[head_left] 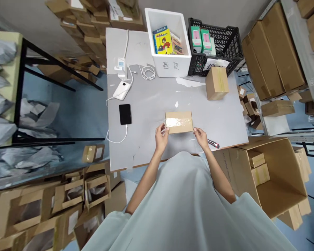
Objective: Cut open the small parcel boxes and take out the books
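Note:
A small flat cardboard box [179, 122], sealed with shiny clear tape, lies on the grey table [151, 104] in front of me. My left hand [161, 135] grips its near left corner, fingers curled on the edge. My right hand [200, 136] pinches its near right corner. A red-tipped utility knife [213, 143] lies on the table just right of my right hand.
A black phone [125, 114] and white power bank [121, 90] with cables lie left. A second taped box [216, 83], a white foam bin [170, 42] and black crate [216, 45] stand at the back. A large open carton [274, 174] sits on the floor right; loose cartons lie left.

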Motion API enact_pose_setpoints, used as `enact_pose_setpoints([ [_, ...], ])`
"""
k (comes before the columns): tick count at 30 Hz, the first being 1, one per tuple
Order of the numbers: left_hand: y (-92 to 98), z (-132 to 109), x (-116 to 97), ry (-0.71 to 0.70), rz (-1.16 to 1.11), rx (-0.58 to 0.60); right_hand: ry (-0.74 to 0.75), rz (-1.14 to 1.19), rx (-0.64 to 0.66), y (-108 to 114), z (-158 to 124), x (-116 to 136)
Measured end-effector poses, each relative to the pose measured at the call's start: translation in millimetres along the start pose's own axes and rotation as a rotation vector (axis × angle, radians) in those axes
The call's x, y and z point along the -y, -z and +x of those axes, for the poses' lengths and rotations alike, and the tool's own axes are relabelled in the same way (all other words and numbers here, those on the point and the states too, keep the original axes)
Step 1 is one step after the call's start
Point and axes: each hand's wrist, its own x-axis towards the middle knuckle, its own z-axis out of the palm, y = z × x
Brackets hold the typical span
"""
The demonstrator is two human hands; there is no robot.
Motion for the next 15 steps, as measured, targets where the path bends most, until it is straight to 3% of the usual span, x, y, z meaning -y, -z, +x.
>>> enact_pose_setpoints([
  [8, 1.5, 7, 9, -0.021, -0.008, 0.167, 0.023, 0.073, -0.061, -2, -13, 1],
  [11, 7.8, -3, 13, -0.001, -0.025, 0.239, 0.046, 0.066, -0.011, 4, -1, 8],
  [15, 21.3, -29, 20, 0.079, -0.065, 0.304, 0.118, -0.136, 0.142, 22, 15, 15],
])
